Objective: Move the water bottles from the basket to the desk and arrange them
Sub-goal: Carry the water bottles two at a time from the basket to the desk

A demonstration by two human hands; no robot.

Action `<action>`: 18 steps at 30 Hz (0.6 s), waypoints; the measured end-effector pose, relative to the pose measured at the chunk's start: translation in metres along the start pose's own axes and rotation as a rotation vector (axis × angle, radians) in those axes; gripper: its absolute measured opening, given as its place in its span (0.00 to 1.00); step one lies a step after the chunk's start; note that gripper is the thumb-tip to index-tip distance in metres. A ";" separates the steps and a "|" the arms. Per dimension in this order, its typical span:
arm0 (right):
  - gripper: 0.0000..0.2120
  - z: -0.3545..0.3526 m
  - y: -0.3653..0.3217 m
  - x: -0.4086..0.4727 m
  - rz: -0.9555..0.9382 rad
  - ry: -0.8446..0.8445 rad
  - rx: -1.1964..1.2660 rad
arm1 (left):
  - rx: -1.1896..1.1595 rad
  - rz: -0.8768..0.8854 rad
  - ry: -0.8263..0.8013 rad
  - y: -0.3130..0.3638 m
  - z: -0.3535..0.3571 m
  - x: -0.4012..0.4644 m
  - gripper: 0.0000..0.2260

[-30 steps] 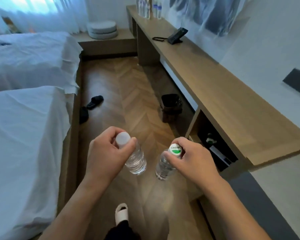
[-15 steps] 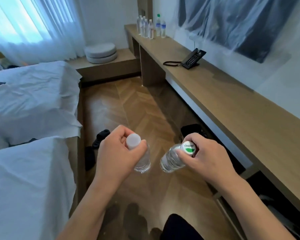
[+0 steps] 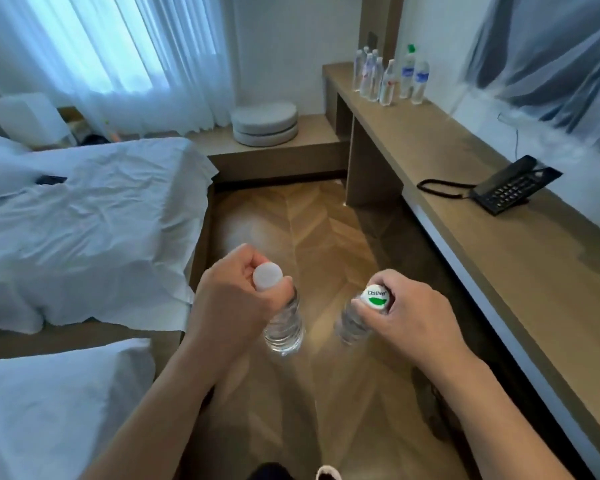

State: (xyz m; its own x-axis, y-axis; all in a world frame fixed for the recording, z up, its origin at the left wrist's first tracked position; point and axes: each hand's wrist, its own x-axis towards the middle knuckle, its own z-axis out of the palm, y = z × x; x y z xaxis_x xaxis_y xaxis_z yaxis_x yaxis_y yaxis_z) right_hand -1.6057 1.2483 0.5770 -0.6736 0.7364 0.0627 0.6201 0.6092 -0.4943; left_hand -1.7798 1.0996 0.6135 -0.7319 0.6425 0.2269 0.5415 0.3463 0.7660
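My left hand (image 3: 232,299) grips a clear water bottle with a plain white cap (image 3: 284,327) by its neck. My right hand (image 3: 409,317) grips a second clear bottle whose white cap has a green leaf mark (image 3: 352,322). Both bottles hang upright over the wooden floor, side by side and apart. The long wooden desk (image 3: 465,202) runs along the right wall. Several water bottles (image 3: 388,79) stand grouped at its far end. No basket is in view.
A black telephone (image 3: 513,188) with a coiled cord sits on the desk. Two beds with white sheets (image 3: 94,223) fill the left side. A low bench with round cushions (image 3: 264,123) stands under the curtained window. The herringbone floor aisle runs between beds and desk.
The view has advanced along the aisle and tilted up; the far bottles and telephone appear closer. Both hands keep the same grip on their bottles.
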 end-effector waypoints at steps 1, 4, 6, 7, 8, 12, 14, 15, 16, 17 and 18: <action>0.12 -0.002 -0.003 0.029 -0.013 0.006 0.026 | 0.019 -0.005 0.029 -0.001 0.003 0.026 0.11; 0.11 0.003 -0.004 0.109 -0.026 0.044 0.071 | 0.014 -0.034 0.050 -0.017 0.019 0.097 0.10; 0.11 0.013 0.000 0.164 -0.007 0.049 0.082 | 0.001 -0.055 0.041 -0.034 0.035 0.148 0.10; 0.11 0.019 0.003 0.192 0.003 0.044 0.076 | -0.008 -0.064 0.035 -0.045 0.045 0.175 0.10; 0.11 0.026 0.006 0.222 0.008 0.031 0.057 | -0.021 -0.067 0.022 -0.055 0.056 0.204 0.10; 0.13 0.036 0.014 0.335 0.048 0.013 -0.062 | -0.072 -0.047 -0.046 -0.075 0.094 0.326 0.11; 0.13 0.024 0.018 0.389 0.095 0.047 -0.077 | -0.060 -0.014 -0.070 -0.066 0.105 0.389 0.11; 0.12 0.015 0.020 0.417 0.108 0.091 -0.065 | -0.061 0.016 -0.070 -0.060 0.111 0.421 0.11; 0.12 0.007 0.022 0.443 0.113 0.142 -0.044 | -0.066 0.048 -0.070 -0.053 0.118 0.452 0.10; 0.11 0.001 0.025 0.468 0.110 0.187 -0.026 | -0.072 0.077 -0.071 -0.047 0.127 0.482 0.10; 0.11 -0.005 0.027 0.490 0.103 0.212 -0.020 | -0.079 0.102 -0.078 -0.041 0.136 0.509 0.10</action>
State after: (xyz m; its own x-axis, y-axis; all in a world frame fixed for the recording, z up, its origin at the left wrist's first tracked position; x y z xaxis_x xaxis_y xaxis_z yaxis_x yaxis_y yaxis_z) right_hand -1.9178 1.6270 0.5985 -0.5080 0.8391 0.1945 0.6906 0.5317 -0.4903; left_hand -2.1182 1.5051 0.6154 -0.6389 0.7237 0.2609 0.5751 0.2240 0.7868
